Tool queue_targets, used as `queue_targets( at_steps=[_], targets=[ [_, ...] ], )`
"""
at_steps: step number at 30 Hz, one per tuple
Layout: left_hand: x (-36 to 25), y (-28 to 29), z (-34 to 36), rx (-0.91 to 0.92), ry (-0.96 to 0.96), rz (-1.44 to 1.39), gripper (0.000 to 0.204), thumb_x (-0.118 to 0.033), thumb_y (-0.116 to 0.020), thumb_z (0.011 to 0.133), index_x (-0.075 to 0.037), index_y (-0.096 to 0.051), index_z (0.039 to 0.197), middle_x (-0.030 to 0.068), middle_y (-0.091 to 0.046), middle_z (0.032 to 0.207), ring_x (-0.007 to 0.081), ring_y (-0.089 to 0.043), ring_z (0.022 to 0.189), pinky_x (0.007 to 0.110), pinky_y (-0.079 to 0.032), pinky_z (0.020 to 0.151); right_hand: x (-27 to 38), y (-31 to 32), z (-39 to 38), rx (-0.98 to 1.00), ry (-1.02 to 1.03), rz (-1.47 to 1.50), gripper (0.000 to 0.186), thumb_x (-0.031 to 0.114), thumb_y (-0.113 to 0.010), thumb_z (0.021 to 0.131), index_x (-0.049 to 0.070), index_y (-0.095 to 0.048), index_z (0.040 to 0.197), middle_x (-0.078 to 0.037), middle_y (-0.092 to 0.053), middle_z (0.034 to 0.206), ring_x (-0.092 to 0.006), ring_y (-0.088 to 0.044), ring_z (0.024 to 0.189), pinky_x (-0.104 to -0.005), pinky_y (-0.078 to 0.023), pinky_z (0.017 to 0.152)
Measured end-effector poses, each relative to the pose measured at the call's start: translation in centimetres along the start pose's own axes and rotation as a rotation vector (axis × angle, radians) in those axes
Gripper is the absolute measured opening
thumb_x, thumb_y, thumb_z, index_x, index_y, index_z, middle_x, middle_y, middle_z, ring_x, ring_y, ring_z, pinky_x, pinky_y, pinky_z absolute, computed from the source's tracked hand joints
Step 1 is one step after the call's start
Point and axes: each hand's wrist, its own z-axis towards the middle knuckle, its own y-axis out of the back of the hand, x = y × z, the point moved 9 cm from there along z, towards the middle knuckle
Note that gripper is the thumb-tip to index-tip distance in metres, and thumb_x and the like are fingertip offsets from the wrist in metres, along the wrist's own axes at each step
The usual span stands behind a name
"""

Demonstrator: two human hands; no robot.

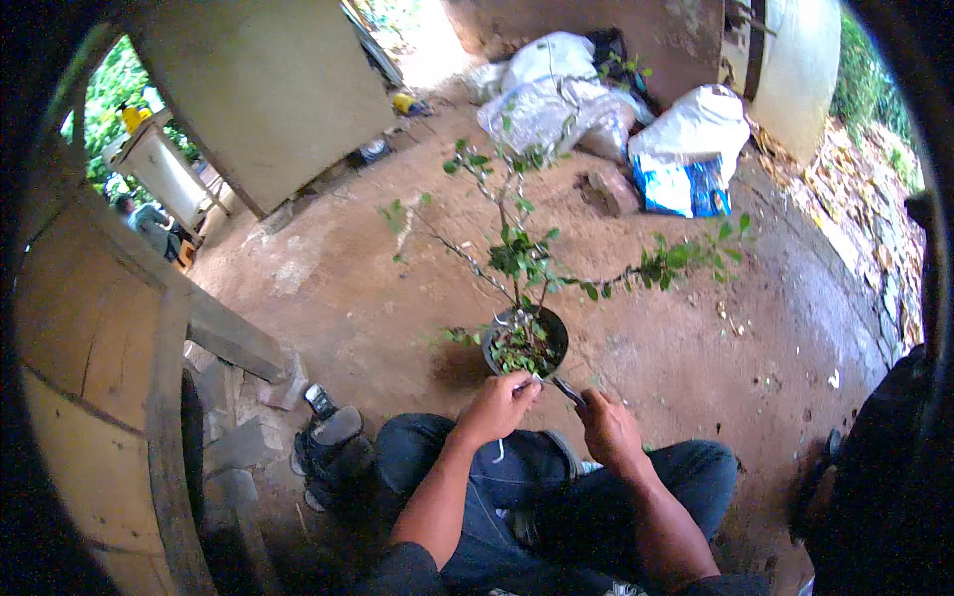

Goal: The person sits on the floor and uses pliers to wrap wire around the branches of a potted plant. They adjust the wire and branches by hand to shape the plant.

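Observation:
A potted plant [518,260] with thin, bent branches and small green leaves stands in front of my crossed legs. Its round dark pot [557,340] has leaves and small growth over the soil. At the pot's near rim, my left hand [497,409] pinches a thin white strand [500,451], part of which hangs below the fingers. My right hand [609,427] is closed round the handle of a slim dark hand tool [569,391]; whether it is pliers or scissors I cannot tell. The tool's tip meets the strand close to my left fingertips.
Several white sacks [556,94] and a blue-and-white bag [682,183] lie at the far side. Dark sandals [335,427] sit left of my knee, beside wooden furniture [99,397]. A dark shape [874,477] stands at the right. Another person [149,223] is far left.

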Motion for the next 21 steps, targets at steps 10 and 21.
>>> queue_targets(
  at_steps=[10,21],
  targets=[
    [-2.8,2.3,0.5,-0.344,-0.251,0.084,0.025,-0.019,-0.059,0.108,0.0,-0.073,0.1,0.0097,-0.068,0.071,0.0126,-0.061,0.061,0.033,-0.048,0.059,1.1,-0.3,2.6,-0.137,0.083,0.135,0.017,0.018,-0.069,0.098,0.002,-0.065,0.102,-0.026,-0.067,0.096,-0.0483,-0.066,0.088,-0.0544,-0.052,0.074],
    [-4.2,2.7,-0.3,-0.404,-0.33,0.263,0.019,-0.014,-0.063,0.104,0.001,-0.072,0.097,0.0148,-0.072,0.079,0.025,-0.071,0.067,0.036,-0.052,0.06,-1.0,-3.0,3.4,-0.129,0.13,0.219,0.011,0.01,-0.062,0.1,0.004,-0.063,0.108,-0.026,-0.066,0.095,-0.0471,-0.064,0.086,-0.0518,-0.049,0.073]
  ],
)
